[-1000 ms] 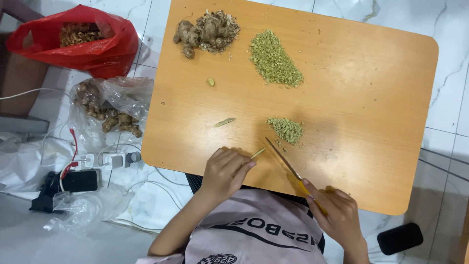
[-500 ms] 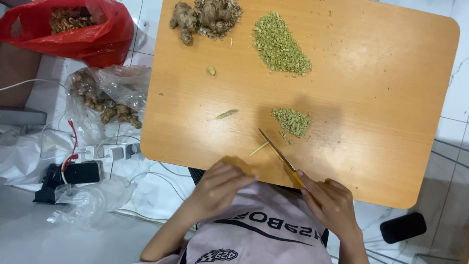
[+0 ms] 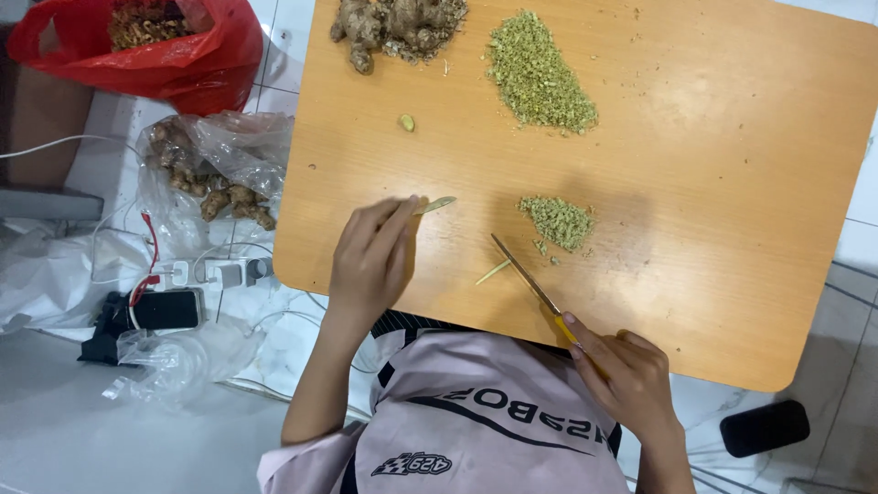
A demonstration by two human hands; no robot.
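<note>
My left hand (image 3: 370, 259) lies flat on the wooden table (image 3: 732, 183), its fingertips touching a thin ginger slice (image 3: 436, 204). My right hand (image 3: 626, 375) grips the yellow handle of a knife (image 3: 529, 282), whose blade points up-left over the table. A thin ginger sliver (image 3: 492, 272) lies just left of the blade. A small heap of chopped ginger (image 3: 558, 222) sits beyond the blade tip. A larger chopped heap (image 3: 540, 78) and whole ginger roots (image 3: 395, 23) lie at the far edge. One small ginger bit (image 3: 406, 122) lies alone.
On the floor to the left are a red bag (image 3: 155, 50) with ginger, a clear plastic bag (image 3: 219, 169) of ginger roots, a power strip with cables (image 3: 210, 273), a black device (image 3: 151, 311) and crumpled plastic (image 3: 169, 361). A dark object (image 3: 764, 427) lies at the lower right.
My left hand has moved from the table's near edge forward and left onto the ginger slice. The knife and right hand have stayed roughly in place. The view has shifted.
</note>
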